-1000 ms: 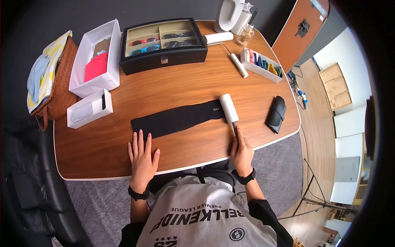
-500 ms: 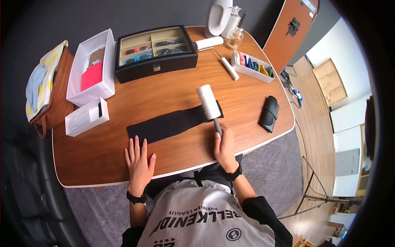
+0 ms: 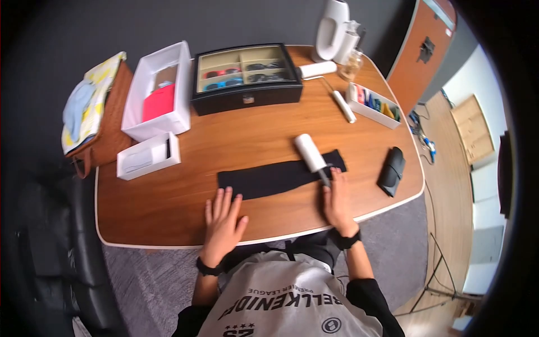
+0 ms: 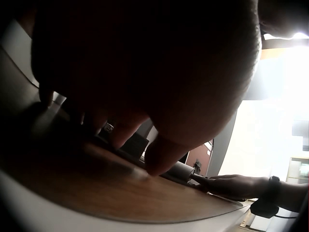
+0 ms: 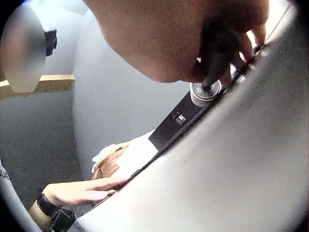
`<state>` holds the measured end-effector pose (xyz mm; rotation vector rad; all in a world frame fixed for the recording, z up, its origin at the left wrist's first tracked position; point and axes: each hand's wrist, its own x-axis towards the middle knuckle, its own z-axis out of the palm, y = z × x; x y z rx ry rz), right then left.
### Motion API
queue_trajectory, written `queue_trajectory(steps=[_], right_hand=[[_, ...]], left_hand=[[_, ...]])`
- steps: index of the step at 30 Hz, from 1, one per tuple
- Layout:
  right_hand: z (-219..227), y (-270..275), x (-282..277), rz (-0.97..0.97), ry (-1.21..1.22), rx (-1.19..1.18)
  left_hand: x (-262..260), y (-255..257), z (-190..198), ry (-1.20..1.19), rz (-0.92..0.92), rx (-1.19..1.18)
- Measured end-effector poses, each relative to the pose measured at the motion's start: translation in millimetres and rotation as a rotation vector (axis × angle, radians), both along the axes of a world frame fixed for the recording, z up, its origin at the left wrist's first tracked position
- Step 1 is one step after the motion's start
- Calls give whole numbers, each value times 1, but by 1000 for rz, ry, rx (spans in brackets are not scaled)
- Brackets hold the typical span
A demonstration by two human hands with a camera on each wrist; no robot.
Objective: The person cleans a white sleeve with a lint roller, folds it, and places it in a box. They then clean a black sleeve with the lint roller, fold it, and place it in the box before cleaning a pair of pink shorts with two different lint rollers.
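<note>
A long black fabric sleeve [image 3: 266,180] lies flat across the wooden table [image 3: 174,210]. My left hand [image 3: 223,227] rests with straight, spread fingers at its left end, fingertips on the near edge. A lint roller [image 3: 310,153] with a white roll and dark handle lies slantwise over the sleeve's right part. My right hand [image 3: 338,201] holds the handle on its thumb side, while the other fingers stretch forward to the sleeve's right end. In the right wrist view the dark handle [image 5: 219,53] runs under the palm, partly hidden by it.
A black glasses case [image 3: 392,171] lies to the right. Behind stand a sunglasses display box [image 3: 247,100], a white bin [image 3: 160,129], a small white box [image 3: 149,159], a second roller [image 3: 317,69] and a tray of colourful items [image 3: 375,115]. A wicker basket [image 3: 112,115] is far left.
The right hand with the lint roller moved left along the sleeve, then back right, its fingers now stretched out. The left hand stays at the sleeve's left end. The head view has shifted.
</note>
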<state>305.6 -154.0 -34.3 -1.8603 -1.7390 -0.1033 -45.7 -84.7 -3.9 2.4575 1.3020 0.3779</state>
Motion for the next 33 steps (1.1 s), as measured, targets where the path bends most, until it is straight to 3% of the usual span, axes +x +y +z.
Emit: queue_trajectory(steps=[4,8,10,14,16,22,29,33], right_hand=[[-4,-3,29,-89,100,-107],[-8,-11,25,-197,190,38],[-3,-15,1,-236,225,115],[6,-27,-67,-193,407,-10],[12,-27,-97,-108,256,-41],[22,-17,-142,164,207,-79],[26,-20,-136,140,73,-157],[15,-29,-91,-21,39,-148]], left_hand=[[17,-5,-3,-91,-59,19],[30,-12,-7,-78,-33,51],[32,-13,-12,-65,-13,84],[36,-14,-12,-36,7,126],[37,-13,-11,-29,9,124],[38,-12,-13,5,14,138],[38,-12,-14,6,18,143],[39,-12,-15,7,23,153]])
